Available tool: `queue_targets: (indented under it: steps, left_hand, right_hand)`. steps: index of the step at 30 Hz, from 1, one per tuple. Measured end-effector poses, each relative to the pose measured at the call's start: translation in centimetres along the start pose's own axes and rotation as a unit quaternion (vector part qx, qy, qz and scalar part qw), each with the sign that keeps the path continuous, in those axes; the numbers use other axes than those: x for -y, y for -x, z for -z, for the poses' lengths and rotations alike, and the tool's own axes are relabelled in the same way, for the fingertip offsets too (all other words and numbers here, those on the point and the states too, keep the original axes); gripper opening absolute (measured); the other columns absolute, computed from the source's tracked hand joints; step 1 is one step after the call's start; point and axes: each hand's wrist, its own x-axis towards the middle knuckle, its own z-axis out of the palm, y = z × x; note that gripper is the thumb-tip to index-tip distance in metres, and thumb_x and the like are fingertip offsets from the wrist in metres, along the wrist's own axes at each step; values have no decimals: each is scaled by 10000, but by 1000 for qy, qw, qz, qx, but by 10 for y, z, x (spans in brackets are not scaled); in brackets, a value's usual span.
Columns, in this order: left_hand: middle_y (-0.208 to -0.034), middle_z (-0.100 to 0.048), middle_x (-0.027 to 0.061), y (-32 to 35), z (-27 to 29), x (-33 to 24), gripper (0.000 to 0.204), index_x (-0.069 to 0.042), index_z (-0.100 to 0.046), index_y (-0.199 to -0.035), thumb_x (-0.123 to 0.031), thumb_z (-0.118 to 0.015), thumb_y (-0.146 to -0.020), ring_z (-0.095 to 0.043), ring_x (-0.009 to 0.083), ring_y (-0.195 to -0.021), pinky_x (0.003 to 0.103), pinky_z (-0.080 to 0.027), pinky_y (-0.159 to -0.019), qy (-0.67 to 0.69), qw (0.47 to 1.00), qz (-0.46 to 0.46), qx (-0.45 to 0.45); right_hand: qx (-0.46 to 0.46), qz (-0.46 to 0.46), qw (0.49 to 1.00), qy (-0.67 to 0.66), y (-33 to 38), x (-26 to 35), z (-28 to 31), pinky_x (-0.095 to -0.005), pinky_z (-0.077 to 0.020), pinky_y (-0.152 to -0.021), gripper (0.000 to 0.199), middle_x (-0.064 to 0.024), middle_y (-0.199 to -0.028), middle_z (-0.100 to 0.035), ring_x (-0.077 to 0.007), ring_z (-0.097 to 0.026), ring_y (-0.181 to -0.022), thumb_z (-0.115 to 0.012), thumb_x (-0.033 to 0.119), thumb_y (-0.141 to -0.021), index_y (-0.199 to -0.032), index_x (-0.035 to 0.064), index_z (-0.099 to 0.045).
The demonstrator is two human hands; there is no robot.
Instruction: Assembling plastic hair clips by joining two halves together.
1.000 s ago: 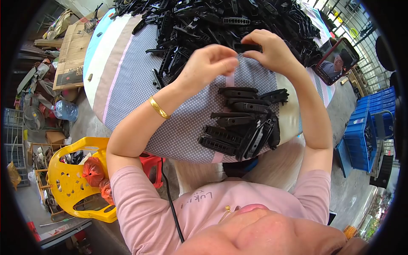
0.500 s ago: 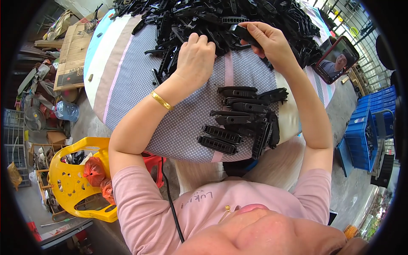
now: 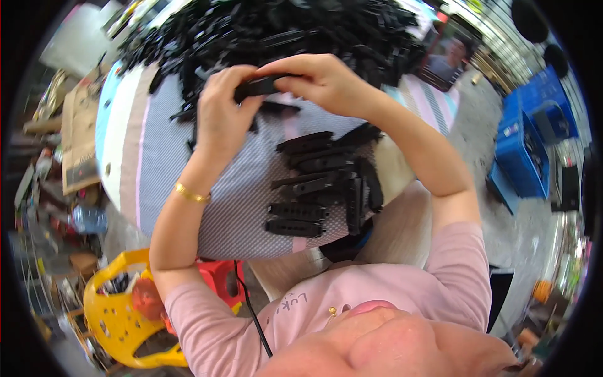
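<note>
Long black plastic strip (image 3: 262, 85), its middle hidden by fingers, gripped by left hand (image 3: 221, 113) and right hand (image 3: 320, 81) above the cloth-covered table (image 3: 163, 163)

The long plastic part (image 3: 264, 85) held between the hands is plain black, as is the big heap of loose plastic parts (image 3: 276, 28) behind it and the neat row of flat plastic strips (image 3: 320, 182) in front. The cloth over the table (image 3: 169, 157) is grey with a fine white dot pattern, crossed near its left edge by broad bands of pale blue, white, beige and pink. The bangle (image 3: 190, 193) on the left wrist is shiny gold. The long-sleeved top (image 3: 352, 295) is dusty pink with small dark lettering. The plastic chair (image 3: 119, 314) is bright yellow, the low stool (image 3: 217, 279) beside it is red, and the crates (image 3: 524, 151) are deep blue.
</note>
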Motion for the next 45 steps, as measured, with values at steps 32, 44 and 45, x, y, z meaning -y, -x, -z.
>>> queue_targets:
  steps: [32,44,45]
  left_hand:
    - [-1109,-597,85,9,-4,17,336,33,-541,-1185,1,-577,-852,-571,129,-954,235,-442,-845,175,969,134,112]
    - [-938,-632,54,-3,15,-8,308,0,-614,-1080,-87,-639,-785,-565,98,-822,202,-444,-756,196,951,198,137]
    - [-908,-630,50,-4,11,-7,305,5,-621,-1065,-70,-643,-770,-561,91,-804,209,-448,-743,203,946,170,185]
  right_hand:
    - [-10,46,970,240,0,-19,1,-364,-488,-640,382,-94,-753,-655,-273,-622,-723,-691,425,-666,-841,85,-678]
    - [19,-37,999,19,-3,1,23,-248,-488,-698,264,-68,-850,-665,-116,-616,-778,-647,260,-822,-959,36,-663]
    - [-23,-42,999,-16,-6,-7,32,-241,-490,-707,255,-61,-881,-665,-124,-617,-779,-618,243,-847,-973,26,-658]
